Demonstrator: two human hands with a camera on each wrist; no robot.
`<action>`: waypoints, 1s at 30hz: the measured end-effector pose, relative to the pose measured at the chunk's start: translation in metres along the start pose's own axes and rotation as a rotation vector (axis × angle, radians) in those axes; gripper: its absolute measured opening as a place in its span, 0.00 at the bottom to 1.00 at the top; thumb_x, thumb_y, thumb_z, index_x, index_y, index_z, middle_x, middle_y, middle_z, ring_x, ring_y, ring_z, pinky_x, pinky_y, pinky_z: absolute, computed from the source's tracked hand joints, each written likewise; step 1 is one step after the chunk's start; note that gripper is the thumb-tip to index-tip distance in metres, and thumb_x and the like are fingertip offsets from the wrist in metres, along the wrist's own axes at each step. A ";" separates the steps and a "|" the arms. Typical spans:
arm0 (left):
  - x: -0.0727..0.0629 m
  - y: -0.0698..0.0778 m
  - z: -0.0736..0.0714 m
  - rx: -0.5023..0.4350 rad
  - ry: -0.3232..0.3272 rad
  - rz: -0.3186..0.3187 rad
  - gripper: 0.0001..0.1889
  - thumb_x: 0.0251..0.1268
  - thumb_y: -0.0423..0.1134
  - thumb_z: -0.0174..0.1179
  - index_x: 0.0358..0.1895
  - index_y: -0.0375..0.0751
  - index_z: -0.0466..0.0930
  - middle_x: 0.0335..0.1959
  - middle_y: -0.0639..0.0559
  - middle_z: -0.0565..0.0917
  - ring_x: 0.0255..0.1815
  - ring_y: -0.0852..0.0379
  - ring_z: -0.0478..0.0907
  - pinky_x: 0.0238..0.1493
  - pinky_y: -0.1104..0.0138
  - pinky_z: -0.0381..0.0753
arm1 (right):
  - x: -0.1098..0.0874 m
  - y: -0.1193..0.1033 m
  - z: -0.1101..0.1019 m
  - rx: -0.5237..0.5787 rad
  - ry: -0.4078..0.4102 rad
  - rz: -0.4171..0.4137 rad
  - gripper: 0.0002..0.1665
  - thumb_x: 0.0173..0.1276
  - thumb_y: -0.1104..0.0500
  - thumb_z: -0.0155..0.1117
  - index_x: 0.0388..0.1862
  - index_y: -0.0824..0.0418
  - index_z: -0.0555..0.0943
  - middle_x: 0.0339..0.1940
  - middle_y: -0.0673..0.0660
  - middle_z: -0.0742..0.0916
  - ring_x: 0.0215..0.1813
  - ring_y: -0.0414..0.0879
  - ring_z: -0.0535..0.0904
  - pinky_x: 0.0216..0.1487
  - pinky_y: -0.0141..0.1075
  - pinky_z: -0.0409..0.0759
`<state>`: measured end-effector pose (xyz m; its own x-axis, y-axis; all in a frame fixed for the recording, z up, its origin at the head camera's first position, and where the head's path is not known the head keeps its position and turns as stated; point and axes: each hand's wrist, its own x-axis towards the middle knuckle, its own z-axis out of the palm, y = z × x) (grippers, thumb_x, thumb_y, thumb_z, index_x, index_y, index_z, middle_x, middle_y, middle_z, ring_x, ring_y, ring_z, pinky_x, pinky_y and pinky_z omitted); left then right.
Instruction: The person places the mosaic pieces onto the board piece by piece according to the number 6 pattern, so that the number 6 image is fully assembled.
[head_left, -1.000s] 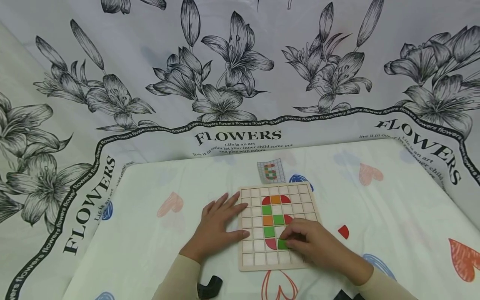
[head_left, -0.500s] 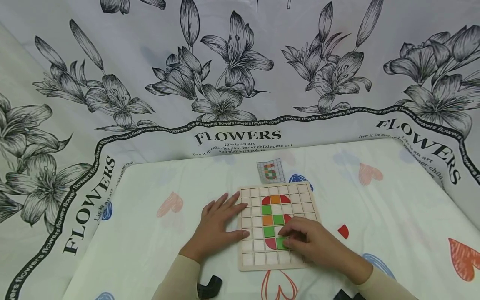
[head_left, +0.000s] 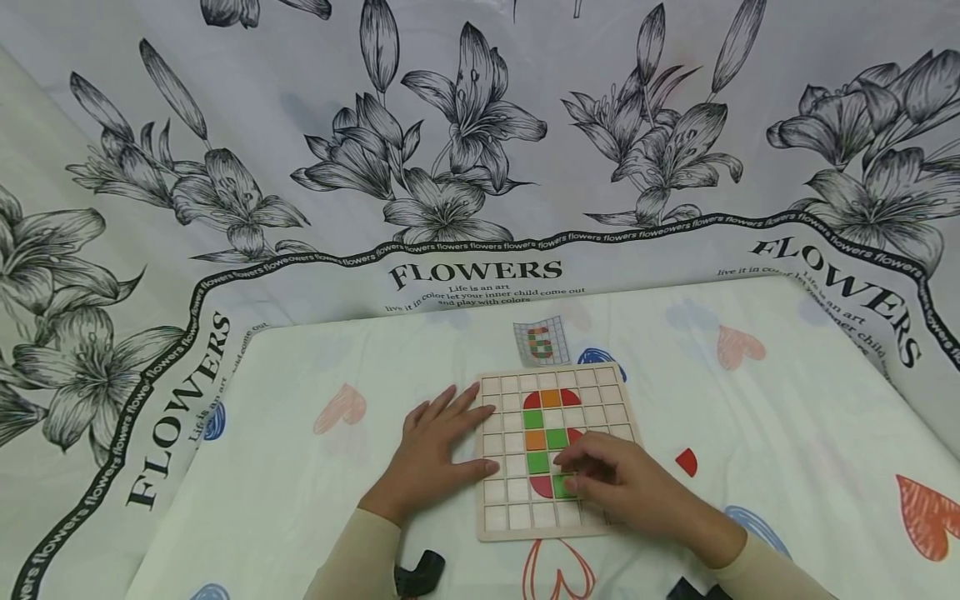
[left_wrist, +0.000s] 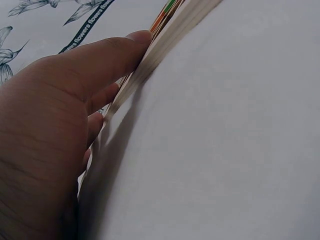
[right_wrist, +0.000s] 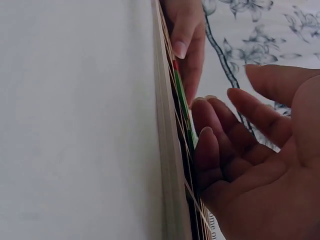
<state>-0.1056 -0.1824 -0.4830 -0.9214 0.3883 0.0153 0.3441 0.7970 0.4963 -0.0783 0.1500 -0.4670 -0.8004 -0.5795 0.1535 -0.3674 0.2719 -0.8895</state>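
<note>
A square wooden grid board point(head_left: 502, 522) lies on the cloth, bearing orange, green and red pieces in its cells. My left hand point(head_left: 435, 458) rests at the board's left side, fingers spread, thumb and fingertips on its rim. In the left wrist view, the left thumb point(left_wrist: 125, 47) touches the board's edge. My right hand point(head_left: 626, 479) is over the lower right of the board, thumb and index finger apart. A green square tile point(head_left: 561, 487) lies in a lower cell, partly covered by the right thumb. In the right wrist view, the right hand's point(right_wrist: 250, 140) lower fingers rest on the board.
A small pattern card point(head_left: 542, 342) with a coloured grid figure lies behind the board. A loose red quarter-circle piece point(head_left: 687, 462) sits to the right. A black curved object point(head_left: 422, 575) is near the left sleeve. Flower-printed cloth point(head_left: 472, 167) hangs behind.
The green tile has shifted slightly left and settled in its cell. My right hand's index finger has moved a little left and away from the tile. My left hand has stayed still.
</note>
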 end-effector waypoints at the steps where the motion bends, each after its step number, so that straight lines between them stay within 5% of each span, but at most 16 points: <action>1: 0.000 0.000 0.000 -0.002 0.000 0.001 0.43 0.66 0.73 0.66 0.83 0.67 0.71 0.88 0.70 0.52 0.89 0.56 0.41 0.82 0.47 0.37 | 0.000 0.000 0.000 0.013 0.003 -0.003 0.10 0.80 0.58 0.71 0.56 0.54 0.88 0.46 0.46 0.88 0.44 0.44 0.83 0.47 0.35 0.84; 12: -0.001 0.002 0.000 -0.002 0.005 -0.008 0.43 0.65 0.74 0.66 0.83 0.67 0.72 0.88 0.70 0.53 0.89 0.56 0.42 0.82 0.46 0.38 | 0.001 -0.005 -0.007 0.087 0.019 0.021 0.13 0.84 0.60 0.65 0.62 0.60 0.85 0.51 0.52 0.90 0.50 0.48 0.85 0.52 0.39 0.85; 20: -0.001 0.002 -0.001 -0.004 0.006 -0.005 0.43 0.65 0.74 0.66 0.82 0.68 0.72 0.88 0.70 0.53 0.89 0.56 0.42 0.82 0.46 0.38 | 0.001 -0.010 -0.018 0.106 0.065 -0.037 0.14 0.84 0.64 0.62 0.64 0.65 0.83 0.57 0.59 0.89 0.55 0.52 0.87 0.55 0.40 0.85; 30: 0.000 0.001 0.000 -0.009 0.005 0.000 0.43 0.65 0.74 0.66 0.82 0.68 0.72 0.88 0.70 0.53 0.89 0.57 0.41 0.82 0.46 0.38 | -0.003 -0.010 -0.035 0.050 0.112 -0.047 0.16 0.85 0.66 0.59 0.67 0.63 0.81 0.60 0.61 0.88 0.59 0.53 0.85 0.55 0.40 0.85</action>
<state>-0.1056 -0.1815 -0.4826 -0.9225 0.3855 0.0197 0.3420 0.7928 0.5044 -0.0886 0.1756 -0.4435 -0.8319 -0.5004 0.2397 -0.3837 0.2068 -0.9000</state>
